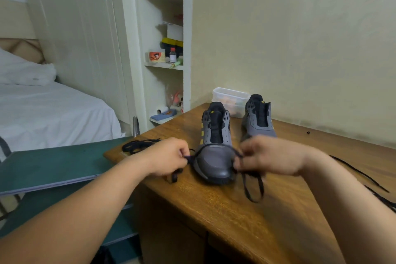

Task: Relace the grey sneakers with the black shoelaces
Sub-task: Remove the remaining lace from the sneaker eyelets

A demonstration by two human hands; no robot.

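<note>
Head view, grip: both our hands are curled. Our left hand (171, 157) pinches the black shoelace (214, 145) just left of the toe, and our right hand (267, 155) pinches the same lace just right of it.
Lace: it arcs over the toe cap, taut-ish between our pinches. Slack loops drop to the desk (214, 216) under each hand.
Near sneaker (214, 163): sits between our hands, close to the desk's front edge. Toe points at us, long axis runs away toward the wall.
Relation that matters: both eyelet rows lie just beyond the lace span, up along the tongue. Each hand is about equally near its own row.
Threaded yet: we cannot tell if the lace passes the lowest eyelets. The upper ones look empty.
Far sneaker (259, 118): toward the back edge, to the right, unlaced, beside a clear plastic box (230, 97).
Spare lace (139, 144): bundled at the left edge.
</note>
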